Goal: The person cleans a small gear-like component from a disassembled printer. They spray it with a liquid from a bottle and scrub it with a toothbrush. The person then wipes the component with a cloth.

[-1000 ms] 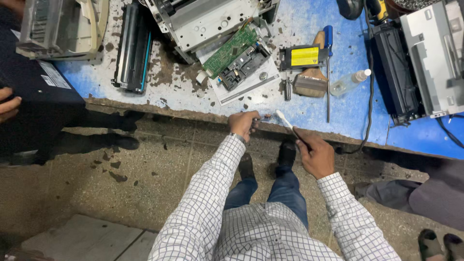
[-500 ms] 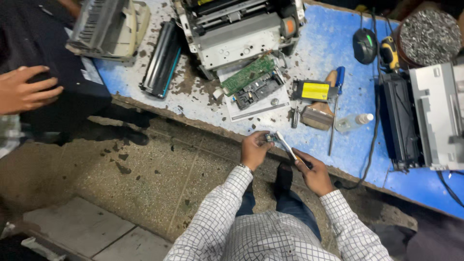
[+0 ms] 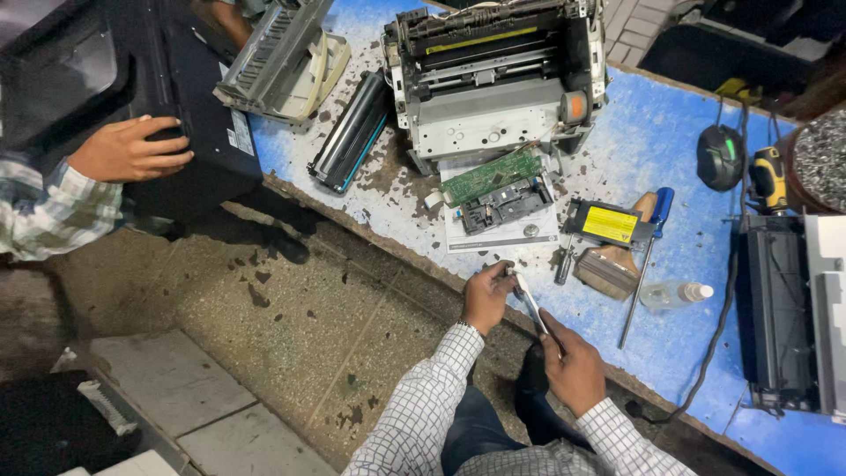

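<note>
From the head view, a thin pale strip [image 3: 529,304] is held between both hands just off the near edge of the blue worktop [image 3: 670,150]. The left hand [image 3: 487,298] is pinched shut on the strip's upper end, and the right hand [image 3: 575,368] is closed around its lower end, so the piece is carried slantwise above the lap.

The strip looks narrow, flat and light, greyish white with a darker edge; finer detail cannot be made out. It is judged light and fairly stiff, yet thin enough to bend or snap if twisted, so a hold at both ends, as seen, seems safest.

Behind it, an opened printer [image 3: 498,79] is seen, with a green circuit board [image 3: 491,176], a black cartridge [image 3: 350,132], a brush [image 3: 608,271] and a blue-handled screwdriver [image 3: 648,251]. Another person's hand [image 3: 132,150] is rested on a dark machine [image 3: 189,115] at the left.
</note>
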